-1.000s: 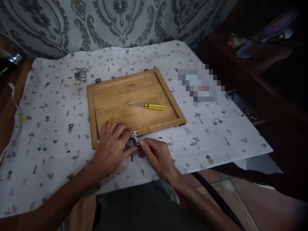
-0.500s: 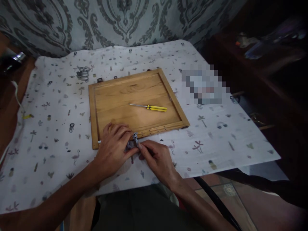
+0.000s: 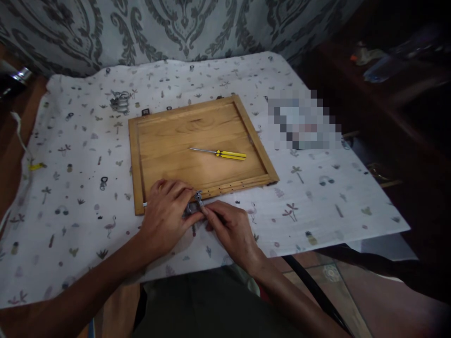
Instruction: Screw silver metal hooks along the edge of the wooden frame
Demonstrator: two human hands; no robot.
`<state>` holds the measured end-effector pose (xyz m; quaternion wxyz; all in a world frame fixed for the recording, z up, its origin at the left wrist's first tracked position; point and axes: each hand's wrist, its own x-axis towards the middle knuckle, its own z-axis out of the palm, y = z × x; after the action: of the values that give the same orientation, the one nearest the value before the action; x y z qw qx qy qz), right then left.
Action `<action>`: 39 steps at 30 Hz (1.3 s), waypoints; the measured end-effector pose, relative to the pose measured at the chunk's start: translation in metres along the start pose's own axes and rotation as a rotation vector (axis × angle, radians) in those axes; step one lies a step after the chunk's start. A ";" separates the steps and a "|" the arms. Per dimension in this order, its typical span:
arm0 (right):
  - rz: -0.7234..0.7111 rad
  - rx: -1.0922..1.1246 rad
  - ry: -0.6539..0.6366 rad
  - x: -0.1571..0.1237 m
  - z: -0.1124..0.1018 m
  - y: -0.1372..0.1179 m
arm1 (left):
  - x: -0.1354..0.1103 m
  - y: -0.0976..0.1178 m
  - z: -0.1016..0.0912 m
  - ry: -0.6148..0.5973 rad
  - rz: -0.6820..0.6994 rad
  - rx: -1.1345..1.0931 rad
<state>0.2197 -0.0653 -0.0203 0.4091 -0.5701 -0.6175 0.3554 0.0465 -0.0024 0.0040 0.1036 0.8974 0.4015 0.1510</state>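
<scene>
A wooden panel (image 3: 197, 141) with a raised frame lies flat on a patterned white cloth (image 3: 70, 188). At its near edge sits a small metal hinge (image 3: 196, 201), close to a row of small holes in the frame. My left hand (image 3: 167, 216) is curled over the hinge, its fingers pressed on it from the left. Fingertips of my right hand (image 3: 230, 227) pinch the hinge from the right. A yellow-handled screwdriver (image 3: 220, 153) rests on the middle of the panel, untouched.
More metal hinges (image 3: 120, 102) lie in a small pile on the cloth beyond the panel's far left corner. A blurred-out item (image 3: 303, 122) sits to the panel's right. Dark furniture (image 3: 387, 94) stands right of the table; a patterned curtain (image 3: 176, 23) hangs behind.
Both hands have stayed on the hinge at the panel's near edge, with only slight finger shifts. The view has moved a little.
</scene>
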 end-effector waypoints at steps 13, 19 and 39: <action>-0.003 -0.004 0.013 -0.001 0.003 0.002 | 0.003 0.003 -0.003 -0.030 -0.043 -0.001; 0.017 -0.025 -0.014 0.000 0.001 0.003 | 0.003 0.003 -0.005 -0.056 -0.042 -0.014; -0.515 -0.463 -0.038 0.025 -0.020 0.023 | 0.004 0.002 -0.005 -0.056 -0.043 -0.018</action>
<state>0.2474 -0.0384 -0.0304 0.3335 -0.4666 -0.8128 0.1018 0.0487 -0.0004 0.0102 0.1261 0.8915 0.4161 0.1271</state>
